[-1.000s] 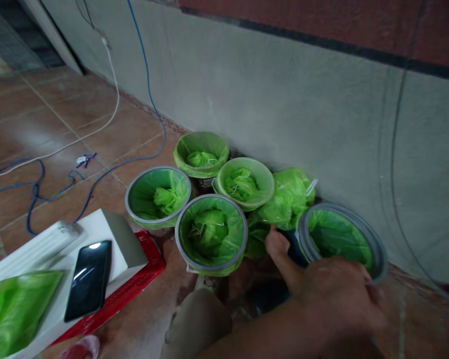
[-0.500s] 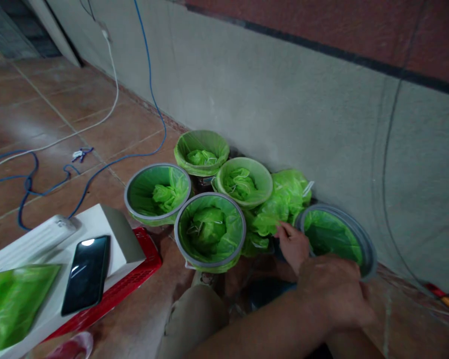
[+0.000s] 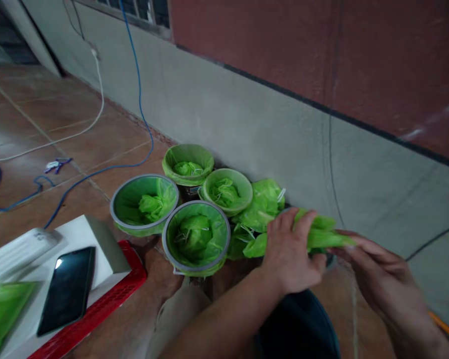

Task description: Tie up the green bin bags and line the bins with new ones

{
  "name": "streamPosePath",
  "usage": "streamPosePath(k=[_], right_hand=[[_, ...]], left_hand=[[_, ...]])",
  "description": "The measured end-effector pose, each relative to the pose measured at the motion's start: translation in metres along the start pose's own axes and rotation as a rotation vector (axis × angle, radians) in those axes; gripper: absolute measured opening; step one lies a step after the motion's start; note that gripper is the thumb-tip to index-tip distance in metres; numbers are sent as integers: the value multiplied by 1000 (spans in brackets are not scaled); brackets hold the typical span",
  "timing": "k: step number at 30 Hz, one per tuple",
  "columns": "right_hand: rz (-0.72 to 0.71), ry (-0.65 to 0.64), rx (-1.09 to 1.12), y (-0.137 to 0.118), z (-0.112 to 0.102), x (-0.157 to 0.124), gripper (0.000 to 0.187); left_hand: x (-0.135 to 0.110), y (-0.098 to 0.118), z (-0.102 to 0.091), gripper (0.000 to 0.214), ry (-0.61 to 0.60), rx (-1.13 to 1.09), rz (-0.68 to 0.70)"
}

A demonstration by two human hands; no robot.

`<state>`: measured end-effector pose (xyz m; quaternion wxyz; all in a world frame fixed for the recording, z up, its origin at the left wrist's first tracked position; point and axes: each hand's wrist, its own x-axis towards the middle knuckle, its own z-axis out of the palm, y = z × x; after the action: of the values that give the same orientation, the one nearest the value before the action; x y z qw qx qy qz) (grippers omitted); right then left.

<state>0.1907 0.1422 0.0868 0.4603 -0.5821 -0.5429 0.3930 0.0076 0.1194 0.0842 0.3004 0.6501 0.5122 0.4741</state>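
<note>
Left hand around green bag, lengthwise sideways

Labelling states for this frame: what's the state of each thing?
green bag: bunched long, held off the floor.
left hand: shut around the bag.
right hand: at the bag's far end, grip blurred.
lined bins: four, upright, bunched bag inside each.
phone: face up, screen dark.
dark bin: under the hands, no liner showing.

4 bins cluster against the wall, with the bag just right of them.
</note>
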Motion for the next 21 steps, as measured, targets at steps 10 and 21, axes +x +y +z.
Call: streamPosePath(k=[10,21], right_hand=[[-38,232,252,-24,-55,-60,41],[394,178,551,58,-50,-123,34]], left_hand=[[-27,1,45,24,-583,-351,-249],[-53,15,55,17,-480,-827,-785]])
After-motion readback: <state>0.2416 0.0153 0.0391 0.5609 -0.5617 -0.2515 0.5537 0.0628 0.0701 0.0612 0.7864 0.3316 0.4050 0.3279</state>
